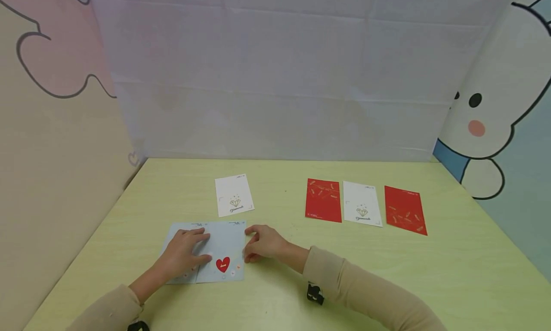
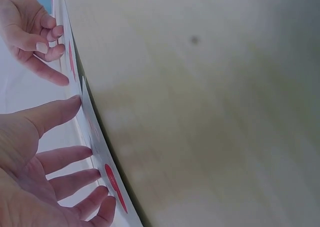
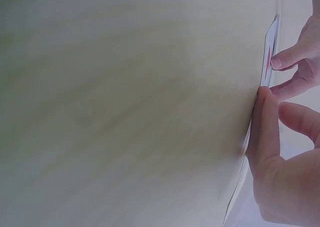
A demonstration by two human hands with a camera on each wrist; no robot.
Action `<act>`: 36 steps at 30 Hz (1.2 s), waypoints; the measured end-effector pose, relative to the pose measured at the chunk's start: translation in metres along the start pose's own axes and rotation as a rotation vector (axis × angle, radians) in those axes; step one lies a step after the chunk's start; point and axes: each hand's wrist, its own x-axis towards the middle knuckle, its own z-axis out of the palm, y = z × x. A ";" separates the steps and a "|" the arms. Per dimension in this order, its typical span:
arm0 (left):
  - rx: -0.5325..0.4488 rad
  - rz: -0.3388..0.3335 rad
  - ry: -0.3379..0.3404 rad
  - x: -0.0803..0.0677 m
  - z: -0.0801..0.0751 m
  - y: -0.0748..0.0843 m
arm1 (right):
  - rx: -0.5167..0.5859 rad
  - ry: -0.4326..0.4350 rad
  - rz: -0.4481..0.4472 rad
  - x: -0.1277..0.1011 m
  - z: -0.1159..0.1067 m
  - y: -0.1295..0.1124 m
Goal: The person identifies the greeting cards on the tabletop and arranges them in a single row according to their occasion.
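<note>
Two light blue cards lie side by side near the front of the table. The right blue card point(image 1: 224, 245) shows a red heart; the left blue card point(image 1: 175, 229) is partly hidden under my left hand point(image 1: 182, 252). That hand rests on the cards with its fingers spread, the thumb and fingertips reaching over the seam between them. My right hand point(image 1: 264, 243) is at the right card's right edge, its fingertips touching or very close to it. In the right wrist view its thumb point(image 3: 299, 118) stands apart from the fingers, with no card pinched between them.
A white card point(image 1: 234, 195) with a diamond print lies behind the blue cards. Farther right, a red card point(image 1: 323, 200), another white diamond card point(image 1: 362, 204) and a second red card point(image 1: 405, 210) form a row. A white cloth point(image 1: 284, 82) hangs behind the table point(image 1: 387, 273).
</note>
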 end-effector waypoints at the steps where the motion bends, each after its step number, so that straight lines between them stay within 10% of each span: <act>1: 0.001 -0.001 0.000 0.000 0.000 0.000 | 0.000 -0.002 0.000 0.000 0.000 0.000; 13: -0.011 -0.014 0.007 -0.002 -0.001 0.001 | -0.004 -0.008 -0.032 0.000 -0.005 0.001; 24: -0.060 0.074 0.147 0.006 -0.005 0.004 | 0.007 -0.002 -0.063 0.002 -0.034 -0.002; 36: -0.458 -0.053 0.100 0.030 -0.020 0.018 | 0.075 0.039 -0.080 0.003 -0.080 0.004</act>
